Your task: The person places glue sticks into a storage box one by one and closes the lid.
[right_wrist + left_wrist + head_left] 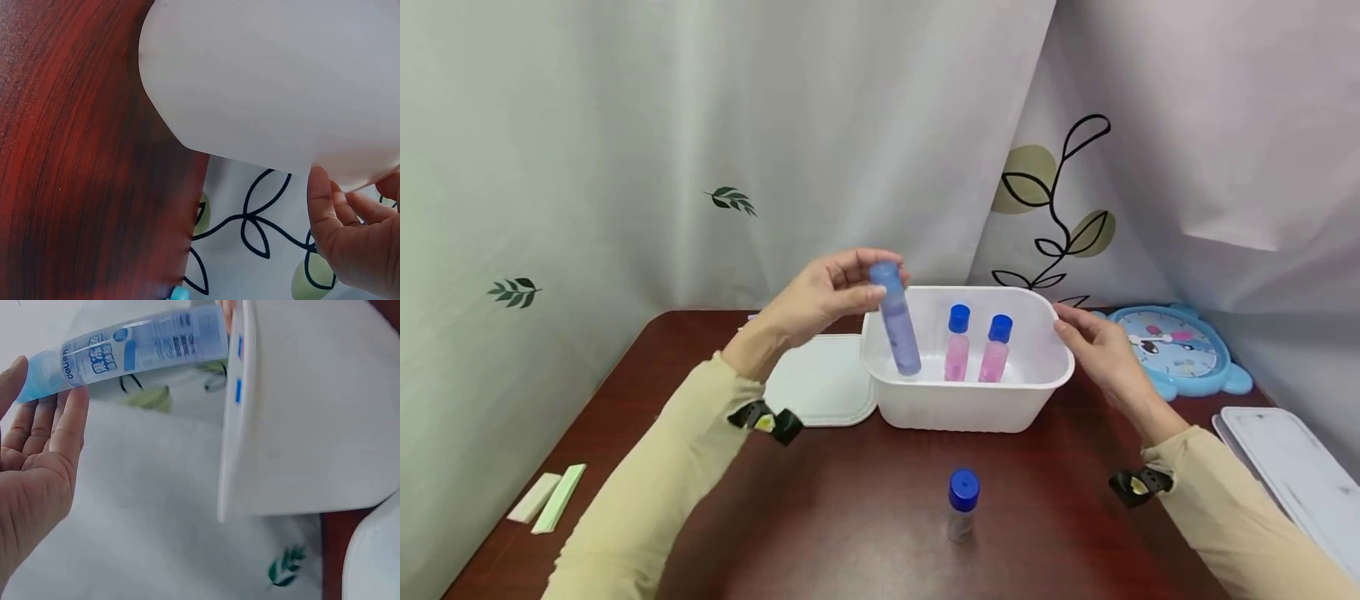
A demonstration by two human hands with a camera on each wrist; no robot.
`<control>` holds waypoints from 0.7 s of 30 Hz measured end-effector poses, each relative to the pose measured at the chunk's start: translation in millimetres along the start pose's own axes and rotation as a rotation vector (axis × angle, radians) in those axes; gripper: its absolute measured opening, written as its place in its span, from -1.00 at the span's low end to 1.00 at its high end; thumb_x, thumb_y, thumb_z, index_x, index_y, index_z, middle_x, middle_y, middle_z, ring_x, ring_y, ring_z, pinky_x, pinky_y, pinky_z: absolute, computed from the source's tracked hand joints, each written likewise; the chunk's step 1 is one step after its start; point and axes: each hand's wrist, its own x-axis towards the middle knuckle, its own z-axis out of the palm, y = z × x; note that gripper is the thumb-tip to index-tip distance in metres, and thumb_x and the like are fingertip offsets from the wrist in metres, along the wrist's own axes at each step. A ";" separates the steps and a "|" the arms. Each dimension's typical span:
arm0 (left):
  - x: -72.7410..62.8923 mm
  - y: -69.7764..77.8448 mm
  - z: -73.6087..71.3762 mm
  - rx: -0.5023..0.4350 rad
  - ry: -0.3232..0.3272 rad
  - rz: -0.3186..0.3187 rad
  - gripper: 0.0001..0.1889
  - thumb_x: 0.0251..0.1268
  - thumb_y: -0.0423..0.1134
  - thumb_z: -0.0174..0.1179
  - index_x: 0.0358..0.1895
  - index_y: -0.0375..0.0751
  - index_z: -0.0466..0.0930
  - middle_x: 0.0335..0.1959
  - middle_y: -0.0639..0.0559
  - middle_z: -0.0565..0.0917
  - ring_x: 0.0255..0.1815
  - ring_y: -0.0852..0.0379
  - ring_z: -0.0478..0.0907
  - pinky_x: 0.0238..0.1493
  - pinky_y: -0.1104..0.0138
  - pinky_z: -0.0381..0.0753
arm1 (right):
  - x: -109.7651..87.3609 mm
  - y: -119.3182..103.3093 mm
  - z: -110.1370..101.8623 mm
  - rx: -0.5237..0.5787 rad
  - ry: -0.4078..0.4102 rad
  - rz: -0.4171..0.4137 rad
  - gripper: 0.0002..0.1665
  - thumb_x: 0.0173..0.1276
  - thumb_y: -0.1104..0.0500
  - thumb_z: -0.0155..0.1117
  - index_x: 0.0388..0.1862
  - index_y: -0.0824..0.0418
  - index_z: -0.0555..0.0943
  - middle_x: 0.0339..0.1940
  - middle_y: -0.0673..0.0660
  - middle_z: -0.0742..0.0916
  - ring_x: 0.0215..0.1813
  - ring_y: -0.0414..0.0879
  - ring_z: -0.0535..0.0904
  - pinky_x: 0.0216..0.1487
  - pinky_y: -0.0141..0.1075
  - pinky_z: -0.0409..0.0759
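Observation:
In the head view my left hand point(823, 296) pinches a slim translucent blue bottle point(900, 329) near its top. The bottle tilts, its lower end over the left part of a white plastic bin point(955, 407). Printed lettering shows on the bottle point(147, 347) in the left wrist view. Two pink bottles with blue caps, one left point(957, 343) and one right point(996, 348), stand inside the bin. My right hand point(1105, 354) grips the bin's right rim with thumb and fingertips; in the right wrist view the fingers point(320, 194) touch the outer wall.
A clear bottle with a blue cap point(962, 504) stands on the dark red table in front of the bin. Left of it lies a white lid point(820, 383). Pale strips point(559, 498) sit at far left. A blue clock point(1180, 350) and white board point(1292, 467) are at right.

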 end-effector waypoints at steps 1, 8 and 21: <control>7.0 -3.1 -2.6 -0.007 0.003 -0.009 -0.60 0.30 -0.46 0.08 0.21 -0.35 0.38 0.11 -0.17 0.56 0.04 0.06 0.54 0.11 0.21 0.57 | -0.3 0.3 -0.2 0.000 0.001 -0.001 -0.36 0.51 0.01 -0.08 0.38 0.40 0.23 0.32 0.45 0.39 0.24 0.25 0.37 -0.18 -0.80 0.36; 43.4 -42.2 -5.6 0.025 0.004 -0.123 -0.59 0.27 -0.49 0.11 0.20 -0.39 0.40 0.06 -0.24 0.57 -0.05 0.17 0.57 0.11 0.27 0.56 | -0.5 0.6 -1.1 0.003 -0.014 0.004 -0.35 0.51 -0.01 -0.08 0.39 0.39 0.22 0.32 0.44 0.39 0.25 0.26 0.38 -0.16 -0.77 0.39; 70.8 -62.4 6.3 0.234 0.023 -0.279 -0.62 0.24 -0.39 0.20 0.14 -0.27 0.47 -0.05 -0.14 0.58 -0.02 0.06 0.53 0.09 0.28 0.56 | 0.6 1.5 -0.4 0.001 -0.015 0.006 -0.36 0.51 0.00 -0.08 0.40 0.38 0.22 0.32 0.44 0.39 0.24 0.25 0.37 -0.16 -0.78 0.39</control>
